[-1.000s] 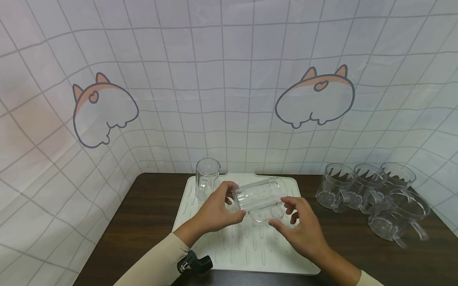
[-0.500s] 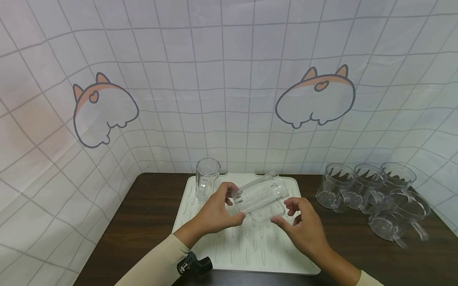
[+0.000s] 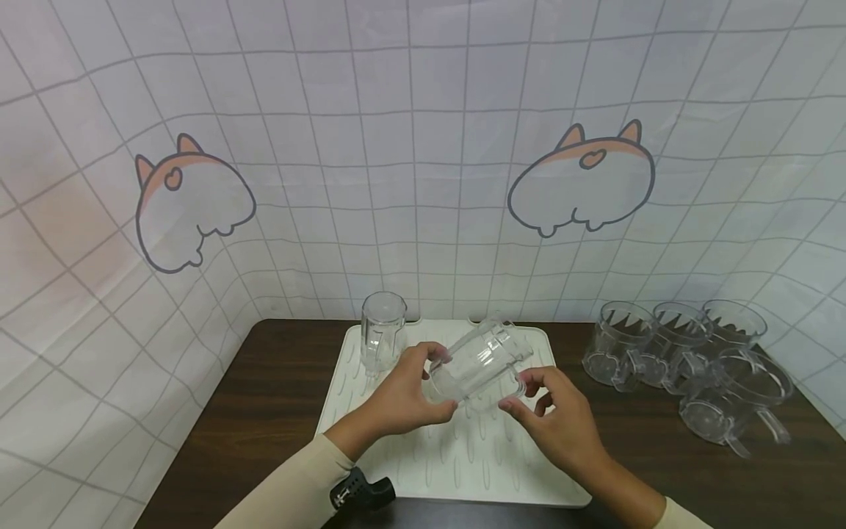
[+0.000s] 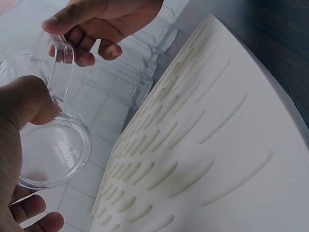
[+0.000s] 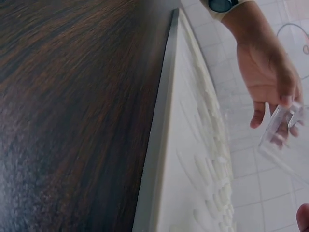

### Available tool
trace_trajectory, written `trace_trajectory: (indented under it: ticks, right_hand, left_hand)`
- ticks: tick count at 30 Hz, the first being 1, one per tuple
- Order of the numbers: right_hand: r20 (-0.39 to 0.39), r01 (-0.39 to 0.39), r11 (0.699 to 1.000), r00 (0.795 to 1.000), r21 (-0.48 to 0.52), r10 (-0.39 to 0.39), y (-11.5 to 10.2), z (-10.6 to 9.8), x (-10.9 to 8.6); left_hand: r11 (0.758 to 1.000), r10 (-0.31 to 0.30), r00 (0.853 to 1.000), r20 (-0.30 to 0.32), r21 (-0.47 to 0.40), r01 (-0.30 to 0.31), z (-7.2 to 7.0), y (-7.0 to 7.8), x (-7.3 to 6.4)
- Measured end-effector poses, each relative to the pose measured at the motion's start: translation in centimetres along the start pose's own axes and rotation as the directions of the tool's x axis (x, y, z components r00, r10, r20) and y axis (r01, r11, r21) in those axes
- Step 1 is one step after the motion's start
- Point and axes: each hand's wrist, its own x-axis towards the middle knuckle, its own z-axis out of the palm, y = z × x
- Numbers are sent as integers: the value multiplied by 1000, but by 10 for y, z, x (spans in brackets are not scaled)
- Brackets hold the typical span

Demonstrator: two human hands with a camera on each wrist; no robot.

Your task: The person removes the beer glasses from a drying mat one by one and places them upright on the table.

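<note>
A clear mug (image 3: 479, 361) is held tilted above the white draining mat (image 3: 456, 455), its base towards the left. My left hand (image 3: 406, 397) grips it near the base, thumb in front and fingers behind. In the left wrist view, the round base (image 4: 55, 154) shows beside the left thumb. My right hand (image 3: 558, 422) pinches the mug's handle (image 4: 63, 72) between thumb and fingers. Another clear mug (image 3: 383, 330) stands at the back left of the mat. In the right wrist view, the left hand (image 5: 270, 72) shows around the mug's base end.
Several clear mugs (image 3: 617, 342) stand grouped on the dark wooden table (image 3: 258, 397) to the right of the mat. A white tiled-pattern sheet (image 3: 436, 184) hangs behind and at the sides. A black device (image 3: 362, 488) is strapped on the left wrist.
The held mug has tilted more, its right end rising while the base stays at the left hand. The right fingers have come onto the handle.
</note>
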Motion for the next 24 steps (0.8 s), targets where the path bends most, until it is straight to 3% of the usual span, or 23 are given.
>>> trace_trajectory:
  ticks: [9, 14, 24]
  right_hand:
    - [56, 75, 993, 995, 87, -80, -4, 3, 0]
    - [81, 96, 989, 991, 116, -105, -7, 5, 0]
    - [90, 135, 978, 984, 161, -150, -15, 11, 0]
  left_hand:
    - [999, 10, 999, 46, 38, -12, 8, -1, 2]
    - [999, -15, 997, 70, 35, 12, 10, 1, 2]
    - [995, -46, 997, 62, 92, 41, 14, 1, 3]
